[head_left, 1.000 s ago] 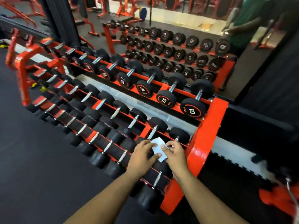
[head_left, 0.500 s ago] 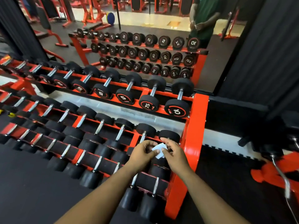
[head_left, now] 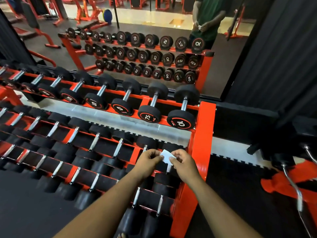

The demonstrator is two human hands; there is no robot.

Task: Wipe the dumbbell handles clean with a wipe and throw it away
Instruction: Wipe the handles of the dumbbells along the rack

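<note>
A small white wipe (head_left: 166, 156) is held between both hands above the right end of the rack's middle tier. My left hand (head_left: 148, 160) pinches its left edge and my right hand (head_left: 183, 163) pinches its right side. Below and around the hands lie black dumbbells with chrome handles, among them one handle (head_left: 136, 197) on the lowest tier under my left forearm. On the top tier, the 10 dumbbell (head_left: 183, 109) and the 7.5 dumbbell (head_left: 152, 107) sit at the right end.
The red three-tier rack (head_left: 204, 134) ends in a thick red upright right of my hands. A wall mirror (head_left: 154, 48) behind it reflects the rack and a person in a green shirt. A red stand with curved chrome bars (head_left: 291, 184) is at the right.
The view has swung so the rack's right end sits more centred. Both hands have stayed together on the wipe, which now shows more of its white surface between them.
</note>
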